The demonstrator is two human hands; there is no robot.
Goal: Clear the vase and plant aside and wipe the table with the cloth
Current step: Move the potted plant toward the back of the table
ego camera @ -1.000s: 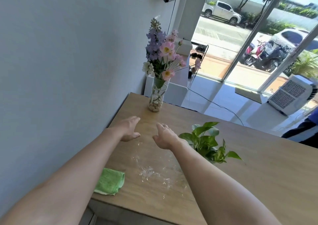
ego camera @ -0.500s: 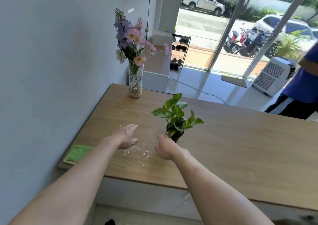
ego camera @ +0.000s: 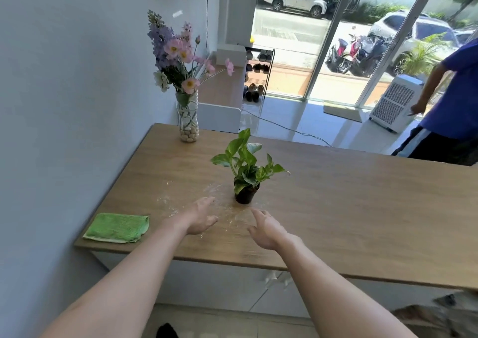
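Note:
A glass vase [ego camera: 188, 121] with pebbles and pink and purple flowers stands at the far left corner of the wooden table [ego camera: 349, 195]. In the middle a small green plant in a black pot [ego camera: 245, 195] stands upright. White crumbs or powder [ego camera: 178, 203] lie scattered left of and in front of the pot. A folded green cloth [ego camera: 117, 227] lies at the near left corner. My left hand [ego camera: 200, 216] and my right hand [ego camera: 266, 227] hover over the table just in front of the pot, fingers apart, holding nothing.
A grey wall [ego camera: 64, 105] runs along the table's left edge. A person in a blue shirt [ego camera: 455, 99] stands beyond the far right of the table. A white air cooler [ego camera: 393, 105], a shoe rack [ego camera: 256, 76] and glass doors lie behind.
The view has pulled back from the table, so the plant and vase sit farther from me. My hands have drawn back toward the near edge and stayed empty.

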